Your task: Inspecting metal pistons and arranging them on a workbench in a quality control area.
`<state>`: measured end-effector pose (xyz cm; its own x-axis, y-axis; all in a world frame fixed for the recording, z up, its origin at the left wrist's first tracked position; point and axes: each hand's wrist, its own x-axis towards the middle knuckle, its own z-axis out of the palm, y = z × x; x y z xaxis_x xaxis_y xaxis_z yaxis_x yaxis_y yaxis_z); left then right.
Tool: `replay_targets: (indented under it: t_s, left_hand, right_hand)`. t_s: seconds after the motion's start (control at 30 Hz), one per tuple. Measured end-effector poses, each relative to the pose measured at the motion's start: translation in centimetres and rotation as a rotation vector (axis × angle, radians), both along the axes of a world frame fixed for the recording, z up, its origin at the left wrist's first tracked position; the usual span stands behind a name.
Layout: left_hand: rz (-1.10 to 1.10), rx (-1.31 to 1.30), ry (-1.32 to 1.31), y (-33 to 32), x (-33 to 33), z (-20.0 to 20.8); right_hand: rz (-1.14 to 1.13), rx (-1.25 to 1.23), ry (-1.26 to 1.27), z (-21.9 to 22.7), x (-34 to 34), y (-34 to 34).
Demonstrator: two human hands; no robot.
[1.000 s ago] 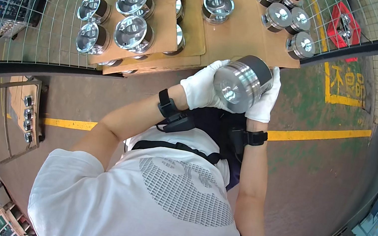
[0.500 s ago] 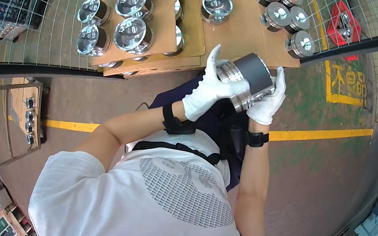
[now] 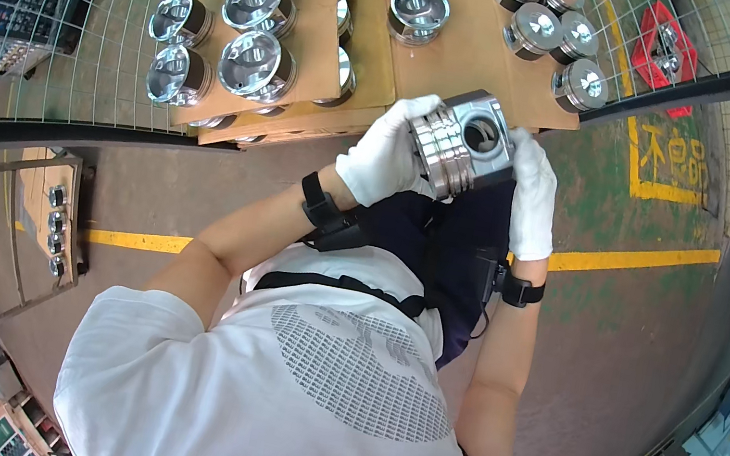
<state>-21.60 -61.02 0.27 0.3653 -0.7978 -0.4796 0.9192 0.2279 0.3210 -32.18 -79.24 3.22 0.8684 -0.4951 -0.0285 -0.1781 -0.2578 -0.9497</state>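
Observation:
Between my two white-gloved hands is an engine piston (image 3: 452, 154), held in front of my body near the edge of the cardboard. Its ring grooves face left and its round pin hole faces up toward me. My left hand (image 3: 388, 152) is closed around the grooved crown end. At the opposite, skirt end, my right hand (image 3: 532, 191) grips with bent fingers, partly hidden by the piston. Several more pistons, such as one bowl-topped piston (image 3: 257, 65), stand on the cardboard sheet (image 3: 314, 73) beyond my hands.
A group of flat-topped pistons (image 3: 535, 29) stands at the far right of the cardboard. Wire mesh panels (image 3: 128, 20) and a dark rail (image 3: 691, 93) border the stack. Outside the mesh lies a red bin (image 3: 662, 48) with metal parts. A trolley (image 3: 34, 219) stands at left.
The piston has been turned over in my hands: its dark skirt side faced up before, and now the pin hole shows. My left hand shifted to the grooved end; my right wrist moved slightly right.

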Motion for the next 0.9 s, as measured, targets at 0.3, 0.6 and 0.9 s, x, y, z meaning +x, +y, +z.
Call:
replay_targets:
  t_s: [0.3, 0.6, 0.9]
  left_hand:
    - [-0.158, -0.030, 0.177, 0.5, 0.9, 1.1]
    - [-0.189, 0.145, -0.067, 0.0, -0.4, -1.4]
    - [-0.280, 0.083, 0.064, 0.9, 1.3, -1.0]
  right_hand:
    - [0.024, 0.302, 0.030, -1.2, -0.4, 0.4]
    - [-0.219, 0.403, 0.158, -0.3, 1.8, 2.2]
    - [-0.278, 0.254, 0.125, 2.1, 1.5, 0.1]
